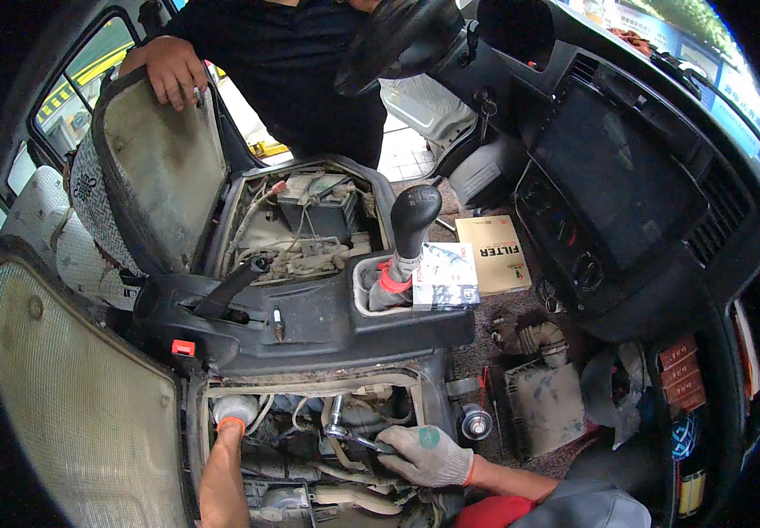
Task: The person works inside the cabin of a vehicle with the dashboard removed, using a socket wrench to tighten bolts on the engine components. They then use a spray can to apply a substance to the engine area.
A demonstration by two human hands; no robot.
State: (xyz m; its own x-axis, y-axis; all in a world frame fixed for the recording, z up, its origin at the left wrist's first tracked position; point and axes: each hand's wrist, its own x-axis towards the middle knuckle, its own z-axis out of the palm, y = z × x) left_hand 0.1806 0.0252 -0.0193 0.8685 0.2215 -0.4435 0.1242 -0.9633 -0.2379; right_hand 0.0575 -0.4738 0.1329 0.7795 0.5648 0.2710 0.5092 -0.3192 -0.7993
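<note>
My right hand (pixel 425 455), in a grey work glove, is closed round the handle of a ratchet wrench (pixel 358 437). A shiny extension bar (pixel 337 409) stands at the ratchet's head, over the engine bay (pixel 309 462) under the raised near seat. My left hand (pixel 235 408), gloved as well, reaches to the bay's far left corner, beside some hoses. Its fingers are hidden, so what it touches does not show. A spark plug (pixel 279 327) lies on the black centre console (pixel 318 308).
Beyond the console, a person's hand (pixel 177 75) rests on another raised seat (pixel 164 150), by an open bay with a battery (pixel 318 211). A gear lever (pixel 413 216), boxes (pixel 492 255), a metal canister (pixel 475 422) and an air-filter housing (pixel 545 405) are to the right.
</note>
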